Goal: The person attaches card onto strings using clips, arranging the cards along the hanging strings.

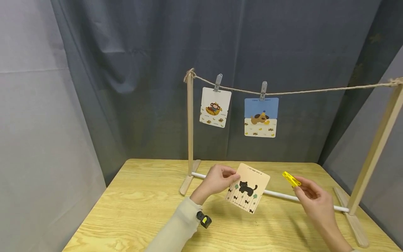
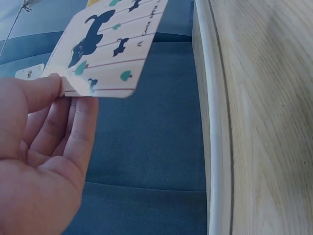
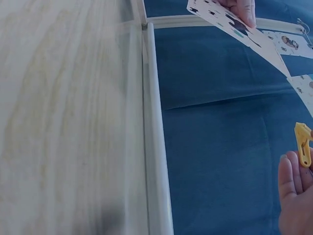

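My left hand [image 1: 218, 180] pinches a peach card [image 1: 247, 190] with a black cat on it by its left edge, thumb on the printed face. The card is tilted and held over the table. In the left wrist view the thumb and fingers grip one corner of the card [image 2: 105, 54]. To the right, my right hand [image 1: 315, 199] pinches a yellow clothespin [image 1: 291, 179] between thumb and fingers, its tip pointing up and left. The same clothespin [image 3: 303, 144] shows at the right edge of the right wrist view. A gap separates card and clothespin.
A twine line [image 1: 305, 92] runs between two wooden posts. Grey clothespins hold a monkey card [image 1: 215, 106] and a dog card [image 1: 261, 117] on it. A white rod [image 1: 280, 195] joins the stand's feet low over the wooden table [image 1: 135, 203]. Dark curtain [image 1: 151, 105] hangs behind.
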`<state>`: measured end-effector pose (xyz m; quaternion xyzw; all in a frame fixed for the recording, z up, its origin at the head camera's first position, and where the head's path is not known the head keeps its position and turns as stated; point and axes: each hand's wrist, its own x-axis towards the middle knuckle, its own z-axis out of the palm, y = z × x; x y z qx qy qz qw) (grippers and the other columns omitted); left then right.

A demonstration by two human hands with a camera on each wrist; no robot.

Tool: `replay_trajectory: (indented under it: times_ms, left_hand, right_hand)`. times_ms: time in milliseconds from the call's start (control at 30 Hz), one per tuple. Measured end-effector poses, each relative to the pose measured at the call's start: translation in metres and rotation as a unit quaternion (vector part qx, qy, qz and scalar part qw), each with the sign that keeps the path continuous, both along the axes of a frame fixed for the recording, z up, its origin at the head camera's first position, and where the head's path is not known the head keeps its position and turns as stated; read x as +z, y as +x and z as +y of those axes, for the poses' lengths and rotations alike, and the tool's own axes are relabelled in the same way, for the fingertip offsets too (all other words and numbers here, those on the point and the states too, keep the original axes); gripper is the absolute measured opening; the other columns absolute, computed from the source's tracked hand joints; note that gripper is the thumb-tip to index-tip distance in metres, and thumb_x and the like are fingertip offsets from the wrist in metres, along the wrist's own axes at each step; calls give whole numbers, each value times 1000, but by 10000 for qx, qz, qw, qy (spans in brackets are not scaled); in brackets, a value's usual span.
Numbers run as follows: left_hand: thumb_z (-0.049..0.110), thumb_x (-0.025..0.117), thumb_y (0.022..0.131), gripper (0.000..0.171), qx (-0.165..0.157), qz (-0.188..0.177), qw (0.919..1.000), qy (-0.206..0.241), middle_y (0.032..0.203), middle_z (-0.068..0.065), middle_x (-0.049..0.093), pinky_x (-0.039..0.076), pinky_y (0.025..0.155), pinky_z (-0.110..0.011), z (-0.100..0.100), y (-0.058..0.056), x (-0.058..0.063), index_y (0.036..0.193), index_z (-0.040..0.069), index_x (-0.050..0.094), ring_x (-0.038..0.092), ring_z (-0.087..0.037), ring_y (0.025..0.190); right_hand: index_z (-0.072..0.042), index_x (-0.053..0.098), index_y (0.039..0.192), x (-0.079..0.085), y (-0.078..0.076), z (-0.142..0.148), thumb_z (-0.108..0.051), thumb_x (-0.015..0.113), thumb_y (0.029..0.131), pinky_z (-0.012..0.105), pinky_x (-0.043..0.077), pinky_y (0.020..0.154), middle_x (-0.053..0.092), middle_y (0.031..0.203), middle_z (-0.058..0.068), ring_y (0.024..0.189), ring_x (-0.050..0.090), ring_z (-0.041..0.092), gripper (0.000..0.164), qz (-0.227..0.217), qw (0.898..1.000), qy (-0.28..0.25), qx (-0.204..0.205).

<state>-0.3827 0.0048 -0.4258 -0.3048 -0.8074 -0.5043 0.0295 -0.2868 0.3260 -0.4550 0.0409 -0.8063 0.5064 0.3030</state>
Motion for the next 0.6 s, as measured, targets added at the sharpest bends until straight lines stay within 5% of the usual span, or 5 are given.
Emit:
replay_trajectory:
  times_ms: [300,600]
  left_hand:
    - [29,73,99,20,-32,119,9994,324,100,5,78,57,76,-22,7,3,3,108,14,81,70,-1,86]
    - [28,75,98,14,-86,338,9984,454,92,9,77,57,74,-21,13,4,17,102,15,81,70,0,82]
  right_hand:
    - [-1,67,135,17,6,1,-6,72,97,9,53,74,74,99,-14,86,70,-2,39,145,9989,-400,-213]
    - [11,62,133,45,9,11,9,73,90,13,55,80,74,108,-1,90,71,4,44,851,9801,-1683,616]
